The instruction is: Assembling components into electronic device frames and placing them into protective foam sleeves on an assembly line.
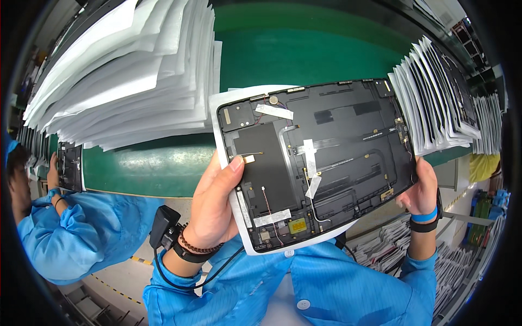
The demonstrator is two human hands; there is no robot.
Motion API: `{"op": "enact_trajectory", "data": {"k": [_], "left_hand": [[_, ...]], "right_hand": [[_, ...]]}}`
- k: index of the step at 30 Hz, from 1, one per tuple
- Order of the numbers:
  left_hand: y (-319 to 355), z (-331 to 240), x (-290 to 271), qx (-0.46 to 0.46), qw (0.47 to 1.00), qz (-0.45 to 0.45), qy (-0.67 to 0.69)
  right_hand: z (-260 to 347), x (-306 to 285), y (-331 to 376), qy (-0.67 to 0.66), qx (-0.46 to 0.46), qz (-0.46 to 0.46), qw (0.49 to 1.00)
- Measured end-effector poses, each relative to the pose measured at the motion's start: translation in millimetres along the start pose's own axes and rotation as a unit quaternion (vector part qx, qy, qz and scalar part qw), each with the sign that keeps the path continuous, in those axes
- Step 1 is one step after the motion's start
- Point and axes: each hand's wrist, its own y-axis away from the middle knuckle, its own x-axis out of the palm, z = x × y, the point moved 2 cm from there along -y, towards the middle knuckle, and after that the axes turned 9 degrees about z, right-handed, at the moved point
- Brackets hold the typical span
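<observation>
We see both of the person's hands lifting a flat black back panel (318,157) above the green conveyor belt (304,49), its inner side turned up toward the camera. The left hand (212,204) grips the panel's left edge: the thumb (232,165) presses flat on the dark inner surface beside a small gold contact, while the other fingers curl out of sight beneath, so the hand is closed around the edge rather than spread. The right hand (421,187) clasps the opposite short edge, fingers wrapped round the rim and mostly hidden behind it; we cannot tell how tightly. A white sheet (228,100) lies under the panel and shows along its left and lower edges. Strips of pale tape (311,163) and thin wires cross the panel's inside.

A black strapped device (163,225) with a cable sits on the left wrist, and a blue band (424,216) circles the right wrist. On the belt, a tall stack of white sheets (125,70) rises at the left, and a fanned stack of panels with sheets (435,103) stands just beside the held panel's right end. At far left a co-worker in a blue smock (76,228) rests a hand on another dark panel (69,165)
</observation>
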Motion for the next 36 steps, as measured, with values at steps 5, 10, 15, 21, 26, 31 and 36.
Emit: {"op": "enact_trajectory", "data": {"k": [5, 10, 15, 21, 26, 31, 36], "left_hand": [[-10, -7, 20, 0.018, 0.998, 0.021, 0.047], [-16, -29, 58, -0.023, 0.992, 0.115, 0.037], [-13, -35, 65, -0.042, 0.996, 0.084, -0.008], [-5, -42, 69, -0.004, 0.996, 0.087, -0.010], [-13, -43, 88, -0.001, 0.963, 0.229, 0.142], [-13, -58, 97, -0.018, 0.963, 0.242, 0.118], [1, -56, 81, 0.012, 0.976, 0.194, 0.101]], "right_hand": [[-29, -44, 0, -0.185, -0.038, -0.276, 0.942], [-1, -33, 12, -0.087, -0.059, -0.118, 0.987], [6, -20, 14, -0.047, -0.060, -0.077, 0.994], [15, -12, 20, -0.022, -0.070, -0.053, 0.996], [23, -8, 23, -0.010, -0.081, -0.036, 0.996], [34, -5, 31, 0.002, -0.091, -0.030, 0.995], [41, -4, 31, 0.009, -0.104, -0.007, 0.995]]}}
